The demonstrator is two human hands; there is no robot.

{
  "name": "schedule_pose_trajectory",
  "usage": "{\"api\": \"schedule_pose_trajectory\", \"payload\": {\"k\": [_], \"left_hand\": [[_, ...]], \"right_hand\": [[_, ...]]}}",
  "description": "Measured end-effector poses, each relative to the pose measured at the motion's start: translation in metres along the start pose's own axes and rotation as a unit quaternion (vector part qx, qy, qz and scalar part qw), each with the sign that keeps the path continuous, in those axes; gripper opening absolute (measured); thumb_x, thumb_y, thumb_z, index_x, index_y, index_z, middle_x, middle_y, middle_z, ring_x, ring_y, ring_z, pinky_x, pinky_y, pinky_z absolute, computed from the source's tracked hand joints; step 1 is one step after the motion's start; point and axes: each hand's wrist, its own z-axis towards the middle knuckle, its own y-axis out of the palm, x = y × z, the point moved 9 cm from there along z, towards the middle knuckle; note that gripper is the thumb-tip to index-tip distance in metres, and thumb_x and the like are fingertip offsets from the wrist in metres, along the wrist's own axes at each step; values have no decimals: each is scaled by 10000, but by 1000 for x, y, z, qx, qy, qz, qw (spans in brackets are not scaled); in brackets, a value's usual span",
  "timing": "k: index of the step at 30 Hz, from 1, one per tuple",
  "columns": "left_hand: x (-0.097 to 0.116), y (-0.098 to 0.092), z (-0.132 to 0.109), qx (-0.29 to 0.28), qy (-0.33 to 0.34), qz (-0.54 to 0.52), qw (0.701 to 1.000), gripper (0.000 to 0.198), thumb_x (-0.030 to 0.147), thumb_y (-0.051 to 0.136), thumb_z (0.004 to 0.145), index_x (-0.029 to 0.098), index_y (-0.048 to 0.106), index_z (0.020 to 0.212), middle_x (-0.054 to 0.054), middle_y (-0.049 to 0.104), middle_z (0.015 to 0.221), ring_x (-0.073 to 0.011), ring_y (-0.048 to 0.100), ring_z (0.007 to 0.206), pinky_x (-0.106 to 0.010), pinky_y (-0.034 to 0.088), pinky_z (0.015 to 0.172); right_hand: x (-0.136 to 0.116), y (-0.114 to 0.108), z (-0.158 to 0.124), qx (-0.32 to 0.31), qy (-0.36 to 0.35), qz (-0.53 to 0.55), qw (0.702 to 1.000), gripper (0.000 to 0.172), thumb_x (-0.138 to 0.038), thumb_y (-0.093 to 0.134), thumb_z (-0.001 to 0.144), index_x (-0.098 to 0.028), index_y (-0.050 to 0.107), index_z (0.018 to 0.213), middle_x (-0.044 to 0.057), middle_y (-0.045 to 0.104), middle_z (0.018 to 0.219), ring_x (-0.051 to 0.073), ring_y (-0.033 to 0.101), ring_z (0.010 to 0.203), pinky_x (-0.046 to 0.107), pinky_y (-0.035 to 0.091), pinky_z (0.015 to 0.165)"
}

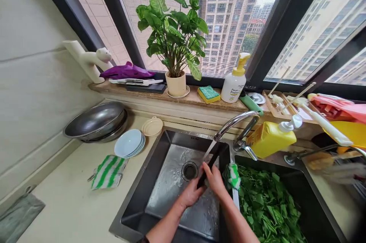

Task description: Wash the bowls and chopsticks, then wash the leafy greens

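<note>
Over the left basin of the steel sink (pixel 168 182), both my hands are on a long, narrow black stick-like bundle (pixel 213 160), slanted up to the right; its kind is not clear. My left hand (pixel 192 194) is closed round its lower end. Higher up, my right hand (pixel 213 179) grips it, fingers pressed against its side. Water runs from the curved chrome faucet (pixel 236 123) onto it and the right fingertips. Beside the right hand, a green-and-white striped cloth (pixel 233 176) hangs on the divider between the basins.
Leafy greens (pixel 265 201) fill much of the right basin. Left of the sink lie stacked pale-blue dishes (pixel 130 143), a striped cloth (pixel 110 172) and nested metal pans (pixel 97 121). A yellow bottle (pixel 270 140) stands behind the faucet. The sill holds a potted plant (pixel 175 82), sponge (pixel 209 94) and pump bottle (pixel 233 84).
</note>
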Motion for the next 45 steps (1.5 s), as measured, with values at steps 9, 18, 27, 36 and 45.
{"api": "schedule_pose_trajectory", "payload": {"k": [9,18,27,36,45], "left_hand": [[5,-11,21,55,-33,117,991,408,549,622,725,159,617,843,53,447,508,-134,467,526,-242,399,518],[-60,-10,-30,77,-151,29,985,548,747,570,644,222,455,753,140,255,409,-52,192,332,-202,242,366],[-4,-2,-58,42,43,78,995,415,519,726,663,142,675,829,-30,607,690,-189,536,674,-312,435,713],[-40,-58,-74,180,-80,-499,844,819,852,299,700,236,506,1198,-166,518,1341,-350,461,1269,-523,422,945],[-49,-60,-86,215,-82,-464,855,759,836,338,706,283,567,1174,-148,502,1390,-394,411,1312,-609,407,927]], "right_hand": [[-52,-134,8,240,-216,-558,765,565,-274,382,903,-20,284,1398,289,394,1402,380,307,1345,528,376,999],[-36,-122,-28,238,-176,-467,833,517,-389,413,894,-91,447,1315,250,467,1356,357,477,1203,497,448,886],[3,27,-45,-37,33,-109,993,384,-495,557,729,-180,580,510,36,554,467,167,530,456,265,382,442],[-2,24,-55,-47,128,153,979,366,-529,541,706,-175,555,616,-52,445,346,75,344,282,192,226,318],[-6,37,-57,-49,119,162,978,339,-505,535,689,-193,511,559,-28,470,329,104,422,276,198,276,289]]}}
